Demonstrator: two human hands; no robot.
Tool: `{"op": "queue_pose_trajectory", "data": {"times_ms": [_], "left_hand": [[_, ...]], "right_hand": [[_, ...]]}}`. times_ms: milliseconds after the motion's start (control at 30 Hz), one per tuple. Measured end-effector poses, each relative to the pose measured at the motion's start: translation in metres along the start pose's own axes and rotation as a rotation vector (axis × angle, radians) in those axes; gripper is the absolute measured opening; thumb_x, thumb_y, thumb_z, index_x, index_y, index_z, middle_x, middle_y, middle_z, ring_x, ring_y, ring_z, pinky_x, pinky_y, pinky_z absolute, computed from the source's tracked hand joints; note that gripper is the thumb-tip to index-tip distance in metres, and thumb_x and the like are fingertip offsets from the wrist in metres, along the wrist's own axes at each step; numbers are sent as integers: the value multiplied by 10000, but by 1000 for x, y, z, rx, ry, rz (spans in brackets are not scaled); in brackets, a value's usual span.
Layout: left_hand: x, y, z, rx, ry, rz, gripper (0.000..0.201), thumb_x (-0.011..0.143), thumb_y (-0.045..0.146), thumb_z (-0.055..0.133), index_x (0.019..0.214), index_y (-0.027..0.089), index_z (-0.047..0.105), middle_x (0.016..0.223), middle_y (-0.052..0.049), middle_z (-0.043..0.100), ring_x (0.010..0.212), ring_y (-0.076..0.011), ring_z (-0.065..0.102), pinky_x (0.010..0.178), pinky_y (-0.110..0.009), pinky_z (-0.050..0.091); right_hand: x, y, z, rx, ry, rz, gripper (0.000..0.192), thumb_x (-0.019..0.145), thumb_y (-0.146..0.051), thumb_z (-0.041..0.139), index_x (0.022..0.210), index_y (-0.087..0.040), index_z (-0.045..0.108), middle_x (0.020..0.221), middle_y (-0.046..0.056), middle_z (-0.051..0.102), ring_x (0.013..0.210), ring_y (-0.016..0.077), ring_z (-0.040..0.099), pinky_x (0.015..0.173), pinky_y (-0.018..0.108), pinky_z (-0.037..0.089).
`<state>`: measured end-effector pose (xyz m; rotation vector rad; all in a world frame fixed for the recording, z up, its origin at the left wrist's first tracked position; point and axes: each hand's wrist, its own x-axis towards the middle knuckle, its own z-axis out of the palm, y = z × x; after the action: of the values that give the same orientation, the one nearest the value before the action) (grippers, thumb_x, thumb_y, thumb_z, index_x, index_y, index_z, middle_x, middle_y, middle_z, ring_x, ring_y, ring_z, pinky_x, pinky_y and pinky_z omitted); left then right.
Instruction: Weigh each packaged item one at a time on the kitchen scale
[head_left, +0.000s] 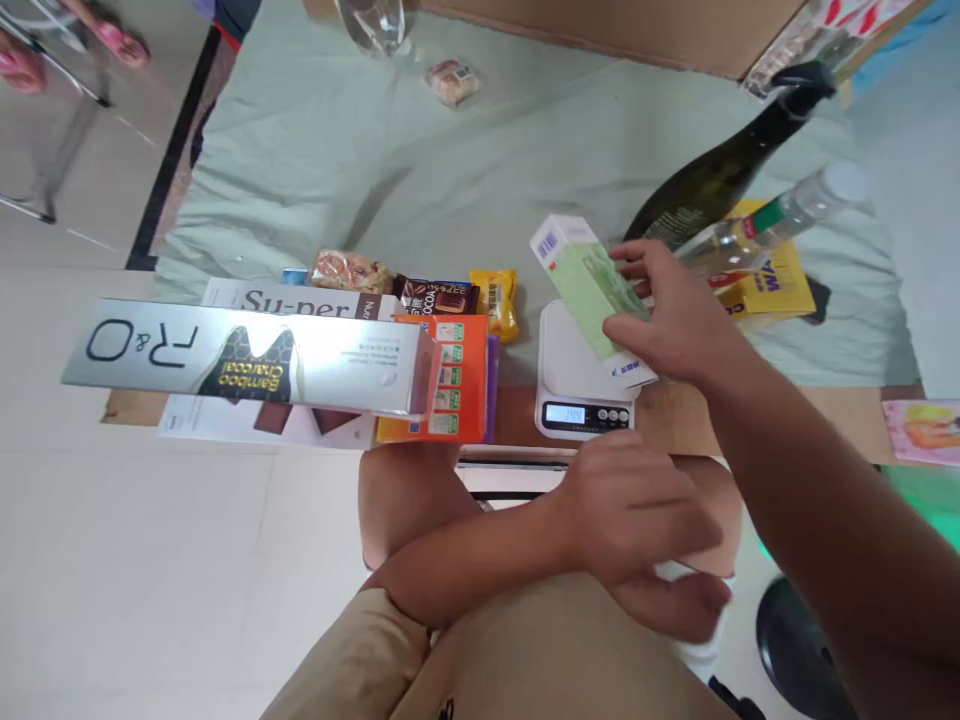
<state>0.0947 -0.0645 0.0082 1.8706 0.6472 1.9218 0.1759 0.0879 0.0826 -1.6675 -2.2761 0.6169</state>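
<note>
My right hand grips a pale green and white carton, thumb on the near side and fingers over the far side. The carton lies slanted over a white digital kitchen scale with a lit display; whether its full weight rests there I cannot tell. Over my lap, just below the scale, hangs my left hand, empty, with thumb apart from the loosely bent fingers. Left of the scale a silver Bamboo Charcoal toothpaste box lies across an orange box and a white Su-per box.
A dark green bottle and a clear bottle lie beyond my right hand near a yellow packet. Snack packets, including a brown cocoa one, sit behind the boxes. Farther back are a small wrapped snack and a glass.
</note>
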Motion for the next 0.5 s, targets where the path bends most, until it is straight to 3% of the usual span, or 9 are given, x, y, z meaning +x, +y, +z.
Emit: {"op": "queue_pose_trajectory", "data": {"times_ms": [100,200,333,367,500], "left_hand": [[-15,-6,3,23,-131,-51,628,908,801,451,709,236,641,554,9,496,543,-154,529,576,-337,374],[-22,-11,3,20,-137,-117,725,838,911,468,676,237,679,500,19,443,516,-147,504,569,-332,372],[-21,-15,-8,-14,-53,-170,770,784,962,516,569,240,675,421,52,308,418,-116,391,531,-323,312],[-19,-16,-13,-35,-104,-179,756,807,945,522,591,244,704,416,61,290,401,-106,358,539,-325,331],[-13,-21,-25,-172,-514,-236,718,902,883,492,798,252,819,427,78,320,375,-74,291,629,-345,469]], "right_hand": [[48,-30,4,-81,-60,-176,668,780,-301,708,1421,-213,538,1374,119,675,1231,306,656,1097,524,556],[98,-70,21,-169,-163,-302,619,829,-264,691,1422,-166,542,1391,109,659,1245,267,629,1129,467,523],[149,-106,54,-206,-291,-455,566,886,-259,666,1430,-161,545,1416,76,641,1196,194,607,1100,376,498],[158,-111,62,-213,-329,-493,574,889,-252,669,1441,-161,539,1432,75,633,1204,188,599,1098,366,490],[178,-120,87,-214,-474,-565,623,865,-176,697,1465,-158,531,1477,71,626,1265,193,578,1092,346,480]]}}
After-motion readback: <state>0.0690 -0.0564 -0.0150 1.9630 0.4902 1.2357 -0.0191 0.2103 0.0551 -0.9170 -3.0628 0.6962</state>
